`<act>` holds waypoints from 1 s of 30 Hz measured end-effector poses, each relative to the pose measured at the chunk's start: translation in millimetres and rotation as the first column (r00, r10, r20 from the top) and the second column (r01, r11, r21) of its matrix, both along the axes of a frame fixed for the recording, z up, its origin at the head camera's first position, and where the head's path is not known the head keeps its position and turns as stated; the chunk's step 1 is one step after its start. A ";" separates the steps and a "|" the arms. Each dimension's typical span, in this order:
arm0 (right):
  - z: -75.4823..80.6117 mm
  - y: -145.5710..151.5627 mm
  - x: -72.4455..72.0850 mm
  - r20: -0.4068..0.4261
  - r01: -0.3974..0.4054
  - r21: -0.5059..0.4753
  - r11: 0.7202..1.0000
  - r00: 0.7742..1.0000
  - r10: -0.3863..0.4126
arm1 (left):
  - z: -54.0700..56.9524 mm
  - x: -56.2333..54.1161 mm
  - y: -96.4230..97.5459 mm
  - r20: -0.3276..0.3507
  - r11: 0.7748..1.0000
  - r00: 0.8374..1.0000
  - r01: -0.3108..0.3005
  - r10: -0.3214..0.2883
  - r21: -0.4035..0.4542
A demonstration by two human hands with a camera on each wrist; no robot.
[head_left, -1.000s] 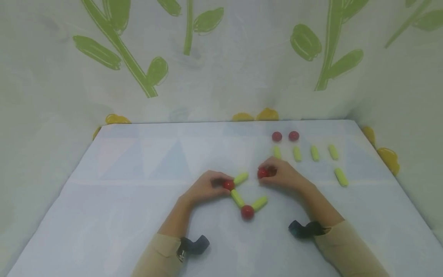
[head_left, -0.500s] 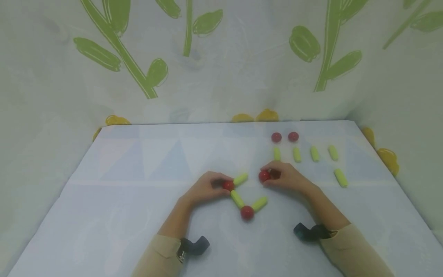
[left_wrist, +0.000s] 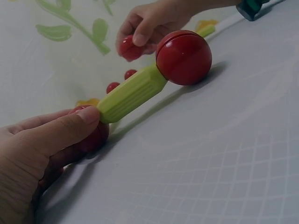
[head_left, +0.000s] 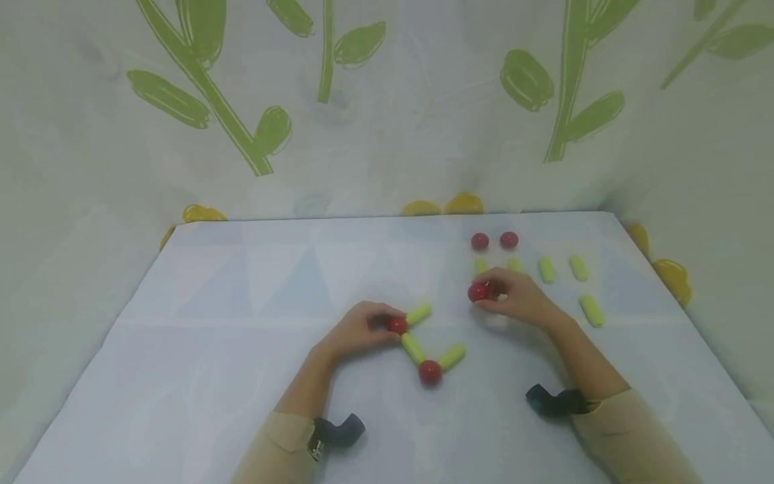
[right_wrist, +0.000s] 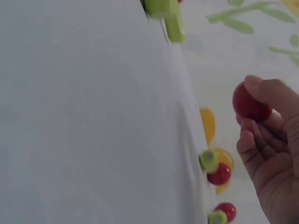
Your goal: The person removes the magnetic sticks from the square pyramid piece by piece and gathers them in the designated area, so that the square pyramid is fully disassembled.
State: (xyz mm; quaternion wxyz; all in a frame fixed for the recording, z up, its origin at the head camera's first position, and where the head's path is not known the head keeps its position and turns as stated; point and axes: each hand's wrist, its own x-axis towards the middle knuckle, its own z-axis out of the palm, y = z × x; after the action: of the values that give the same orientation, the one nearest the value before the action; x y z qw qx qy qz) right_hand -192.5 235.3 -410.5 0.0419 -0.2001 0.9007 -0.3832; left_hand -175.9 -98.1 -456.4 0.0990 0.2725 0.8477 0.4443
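Note:
My left hand (head_left: 357,331) grips a red ball (head_left: 396,325) between thumb and fingers, low at the table. From this ball one yellow-green rod (head_left: 418,314) points away to the right, and a second rod (head_left: 413,349) runs to another red ball (head_left: 430,372). That second ball bears a further rod (head_left: 451,356), angled up to the right. Over the table my right hand (head_left: 519,296) pinches a loose red ball (head_left: 478,292) by thumb and fingertips. In the left wrist view, the joining rod (left_wrist: 133,93) sits end-on against the larger-looking ball (left_wrist: 184,58).
At the back right lie two red balls (head_left: 509,240) in front of a row of yellow-green rods (head_left: 578,267). Another rod (head_left: 592,310) lies nearer, right of my right hand. The white table (head_left: 211,376) backs onto a leaf-patterned curtain (head_left: 393,134).
My right hand has moved right and slightly farther back with its red ball, rising and now overlapping the near ends of two rods. The left hand keeps its grip, staying in place.

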 end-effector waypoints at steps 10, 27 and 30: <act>26.7 32.5 -21.1 -0.055 0.129 0.055 0.990 0.990 -0.126 | -1.8 -0.2 -1.1 -0.014 1.000 1.000 0.001 -0.001 0.011; 30.8 86.4 -68.6 0.077 0.370 0.129 0.920 0.921 -0.382 | -4.3 -0.1 -0.6 -0.037 1.000 0.999 0.017 -0.016 0.022; 25.7 95.3 -76.0 0.080 0.396 0.144 0.907 0.909 -0.409 | -4.5 -1.0 0.0 -0.052 0.999 0.998 0.029 -0.027 0.032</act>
State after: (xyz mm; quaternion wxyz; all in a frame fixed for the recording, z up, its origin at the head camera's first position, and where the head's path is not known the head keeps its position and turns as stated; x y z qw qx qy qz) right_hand -268.6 330.6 -384.8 0.0229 0.0142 0.9411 -0.3369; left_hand -176.9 -98.2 -460.9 0.0788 0.2972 0.8387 0.4495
